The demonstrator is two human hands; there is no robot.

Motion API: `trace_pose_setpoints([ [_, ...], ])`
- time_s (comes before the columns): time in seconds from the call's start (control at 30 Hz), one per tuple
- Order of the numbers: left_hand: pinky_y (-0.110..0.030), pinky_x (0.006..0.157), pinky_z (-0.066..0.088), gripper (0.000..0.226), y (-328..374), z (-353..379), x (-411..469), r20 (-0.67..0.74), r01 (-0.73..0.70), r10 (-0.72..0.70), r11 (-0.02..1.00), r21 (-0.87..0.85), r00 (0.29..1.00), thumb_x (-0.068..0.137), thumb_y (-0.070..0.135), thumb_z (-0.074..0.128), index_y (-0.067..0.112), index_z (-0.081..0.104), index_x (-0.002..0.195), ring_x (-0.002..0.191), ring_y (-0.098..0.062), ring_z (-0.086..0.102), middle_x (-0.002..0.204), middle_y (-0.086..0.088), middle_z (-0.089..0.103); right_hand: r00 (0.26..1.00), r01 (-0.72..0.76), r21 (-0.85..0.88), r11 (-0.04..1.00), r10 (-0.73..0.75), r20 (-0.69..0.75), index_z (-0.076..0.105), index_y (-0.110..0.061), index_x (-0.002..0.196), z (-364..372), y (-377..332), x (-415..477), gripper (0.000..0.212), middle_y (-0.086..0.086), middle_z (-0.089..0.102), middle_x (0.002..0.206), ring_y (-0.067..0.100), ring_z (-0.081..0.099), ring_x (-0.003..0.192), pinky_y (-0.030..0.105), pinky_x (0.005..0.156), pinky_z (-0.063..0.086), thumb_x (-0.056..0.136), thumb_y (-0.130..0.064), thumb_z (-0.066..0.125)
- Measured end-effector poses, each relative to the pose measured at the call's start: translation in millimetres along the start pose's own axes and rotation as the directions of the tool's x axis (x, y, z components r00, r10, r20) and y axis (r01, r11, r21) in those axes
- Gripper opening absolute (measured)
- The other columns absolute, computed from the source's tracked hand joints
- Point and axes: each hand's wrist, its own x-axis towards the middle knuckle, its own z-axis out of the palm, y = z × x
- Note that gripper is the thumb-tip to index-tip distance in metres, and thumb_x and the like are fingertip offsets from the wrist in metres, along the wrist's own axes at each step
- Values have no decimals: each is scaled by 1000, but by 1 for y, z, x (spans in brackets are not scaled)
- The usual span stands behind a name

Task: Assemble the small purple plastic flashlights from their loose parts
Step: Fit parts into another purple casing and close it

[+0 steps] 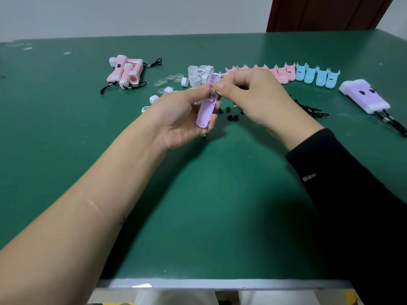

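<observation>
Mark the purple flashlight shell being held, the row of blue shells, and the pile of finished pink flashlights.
purple flashlight shell (pixel 206 113), head view, on its lower half.
blue shells (pixel 311 75), head view, on the second shell from the row's left.
pink flashlights (pixel 127 70), head view, on the middle one's body.

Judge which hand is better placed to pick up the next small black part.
Right hand, probably: the black parts lie just beneath it, while the left hand grips the purple shell that the right only pinches.
</observation>
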Motion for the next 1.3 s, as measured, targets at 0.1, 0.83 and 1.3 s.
trace_pose_setpoints([
  [0.1,-20,53,44,17,0,0,0,-8,3,-3,1000,6,1000,101,17,48,10,59,112,66,-9,51,83,-4,55,1000,2,-4,1000,-2,-3,72,-14,83,0,0,0,22,21,64,82,16,43,69,26,60,32,94,-27,59],
  [0.83,-21,55,47,22,0,-2,1,48,21,-20,1000,-13,999,100,8,40,6,60,106,75,-11,53,87,-5,56,992,58,47,997,-53,-115,72,-17,77,5,4,1,9,-3,68,68,1,56,60,17,60,44,86,-17,69],
  [1.3,-21,55,43,29,0,-3,-1,22,17,-19,998,60,1000,99,5,40,3,57,122,71,-12,52,85,-5,55,999,8,38,999,-6,-52,74,-12,77,6,5,1,14,0,67,66,7,48,60,23,61,42,87,-19,68],
])
